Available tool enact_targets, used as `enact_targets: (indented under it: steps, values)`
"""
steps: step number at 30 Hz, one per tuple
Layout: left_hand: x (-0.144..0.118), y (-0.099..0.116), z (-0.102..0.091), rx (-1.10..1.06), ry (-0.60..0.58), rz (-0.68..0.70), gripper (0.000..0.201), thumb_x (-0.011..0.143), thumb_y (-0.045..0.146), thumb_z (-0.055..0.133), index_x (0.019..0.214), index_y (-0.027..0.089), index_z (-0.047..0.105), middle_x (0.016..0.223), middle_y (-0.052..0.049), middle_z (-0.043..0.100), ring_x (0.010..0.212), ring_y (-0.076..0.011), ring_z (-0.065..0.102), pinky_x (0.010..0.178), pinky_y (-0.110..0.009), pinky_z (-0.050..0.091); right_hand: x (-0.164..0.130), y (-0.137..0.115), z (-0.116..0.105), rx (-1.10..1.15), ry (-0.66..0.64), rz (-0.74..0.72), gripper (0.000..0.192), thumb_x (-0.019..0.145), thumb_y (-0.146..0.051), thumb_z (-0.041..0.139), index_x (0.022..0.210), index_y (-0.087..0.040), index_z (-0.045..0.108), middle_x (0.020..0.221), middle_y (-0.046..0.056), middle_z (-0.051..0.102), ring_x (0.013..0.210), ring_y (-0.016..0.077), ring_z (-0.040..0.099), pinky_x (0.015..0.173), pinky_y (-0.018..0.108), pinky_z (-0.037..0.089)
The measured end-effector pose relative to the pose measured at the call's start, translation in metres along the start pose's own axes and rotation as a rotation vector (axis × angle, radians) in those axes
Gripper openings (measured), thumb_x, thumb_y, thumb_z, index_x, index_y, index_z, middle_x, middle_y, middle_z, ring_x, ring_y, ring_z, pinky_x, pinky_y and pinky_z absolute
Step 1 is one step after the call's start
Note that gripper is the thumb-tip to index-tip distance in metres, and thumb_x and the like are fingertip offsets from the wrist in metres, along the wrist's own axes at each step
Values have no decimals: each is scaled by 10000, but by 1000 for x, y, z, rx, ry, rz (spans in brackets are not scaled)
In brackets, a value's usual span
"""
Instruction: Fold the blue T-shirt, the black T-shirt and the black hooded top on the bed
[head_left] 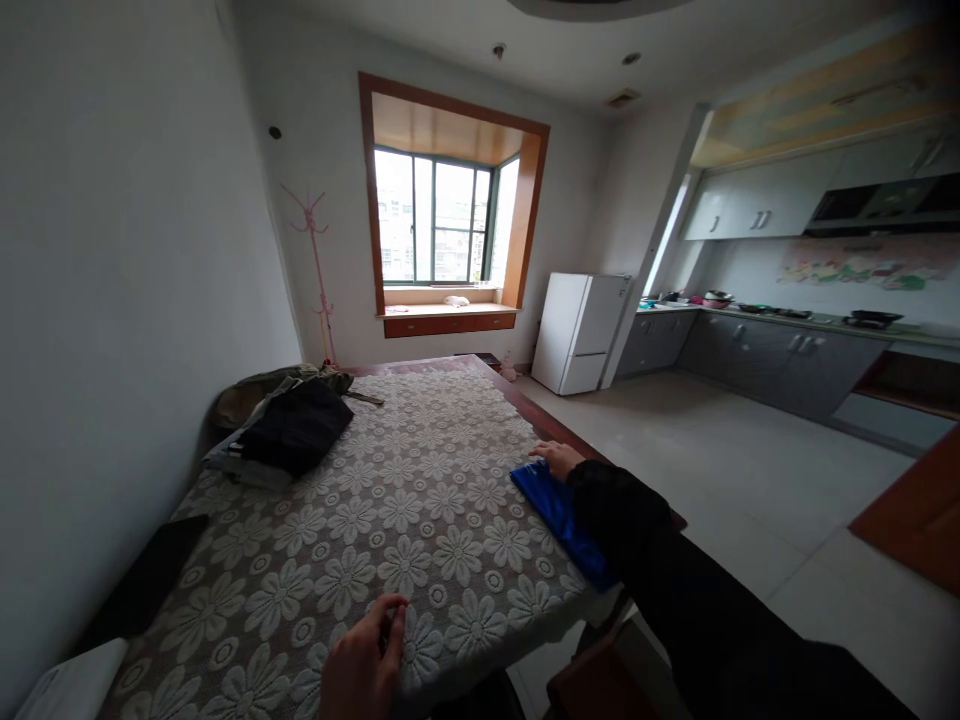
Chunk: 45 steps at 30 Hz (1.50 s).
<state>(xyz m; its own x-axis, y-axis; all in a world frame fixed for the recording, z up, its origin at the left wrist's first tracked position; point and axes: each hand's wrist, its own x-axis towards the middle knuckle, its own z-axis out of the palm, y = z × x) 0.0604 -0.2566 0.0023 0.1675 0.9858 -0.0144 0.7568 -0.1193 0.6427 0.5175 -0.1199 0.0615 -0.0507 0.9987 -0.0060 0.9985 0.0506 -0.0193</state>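
Note:
A folded blue cloth item point(562, 520) lies along the right edge of the table, its exact kind not clear. My right hand point(556, 459) rests at its far end, palm down, with fingers stretched out; the black sleeve hides part of the cloth. Low in the view, my left hand point(364, 655) is by the near edge of the flowered tablecloth point(420, 500). Its fingers are loosely bent, a gap shows between thumb and forefinger, and nothing is in it.
Dark folded clothing point(300, 425) is piled at the table's left, against the wall. A black flat object point(146, 580) and a white object point(79, 680) lie nearer. Beyond are a pink coat stand point(318, 260), a white fridge point(574, 335) and kitchen cabinets point(780, 360).

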Motion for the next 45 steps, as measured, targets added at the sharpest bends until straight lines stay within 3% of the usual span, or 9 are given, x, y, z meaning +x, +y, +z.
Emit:
enact_targets:
  steps: [5, 10, 17, 22, 27, 29, 34, 41, 45]
  values:
    - [5, -8, 8, 20, -10, -7, 292, 1008, 313, 409, 1088, 335, 688, 842, -4, 785, 845, -209, 759, 714, -271, 493, 27, 16, 16, -32, -21, -20, 218, 848, -138, 590, 958, -229, 755, 1141, 80, 725, 1103, 245, 642, 996, 348, 414]
    - [4, -5, 8, 27, -3, -3, 277, 1002, 318, 434, 1073, 325, 702, 880, -9, 784, 848, -213, 754, 735, -276, 486, 39, 29, 23, -55, -30, -19, 235, 788, -85, 575, 907, -237, 709, 1059, 51, 720, 1062, 229, 642, 989, 363, 383]
    - [1, 4, -5, 9, -104, 26, 307, 997, 320, 423, 1122, 278, 700, 973, -44, 786, 956, -219, 739, 844, -293, 486, 59, 27, 20, -43, 70, 105, 306, 835, -135, 519, 1078, -205, 692, 1241, 135, 670, 1214, 296, 582, 1049, 458, 381]
    - [11, -7, -34, 85, -300, 123, 496, 876, 411, 598, 1348, 259, 624, 1165, -89, 759, 1102, -283, 698, 933, -344, 507, 57, 12, 57, 116, 135, 27, 448, 915, -292, 490, 1342, -257, 621, 1487, 91, 569, 1381, 264, 504, 1154, 408, 372]
    - [90, -12, -85, -11, -121, 122, 442, 783, 461, 698, 1162, 234, 701, 1231, -95, 733, 1136, -272, 670, 1025, -350, 476, 48, 1, 101, 130, 78, 138, 613, 975, -463, 333, 1558, -294, 414, 1658, 27, 351, 1544, 288, 263, 1251, 568, 175]
    - [140, -13, -101, -219, 25, -51, 376, 710, 472, 773, 967, 205, 707, 1113, -91, 760, 1055, -254, 692, 923, -306, 524, 45, -2, 104, 116, 62, 145, 620, 981, -463, 304, 1575, -306, 385, 1668, 9, 327, 1556, 276, 229, 1255, 570, 148]
    - [227, -27, -122, -322, 180, -296, 560, 850, 712, 537, 795, 158, 602, 907, -129, 751, 758, -208, 711, 572, -257, 531, 43, -6, 98, 75, 55, 152, 605, 997, -456, 274, 1580, -331, 372, 1667, -8, 329, 1558, 254, 224, 1257, 549, 141]
    - [248, -63, -140, -287, 195, -430, 537, 897, 573, 524, 547, 170, 588, 627, -149, 706, 601, -261, 707, 513, -298, 488, 42, -8, 95, 71, 36, 155, 614, 1010, -501, 246, 1587, -325, 359, 1674, -2, 313, 1562, 246, 209, 1253, 550, 152]
    - [248, -61, -147, -221, 207, -405, 385, 850, 440, 585, 565, 181, 607, 573, -127, 676, 590, -271, 694, 506, -300, 463, 41, -12, 92, 85, 42, 166, 594, 1016, -498, 258, 1577, -342, 374, 1671, -5, 322, 1557, 244, 223, 1252, 551, 146]
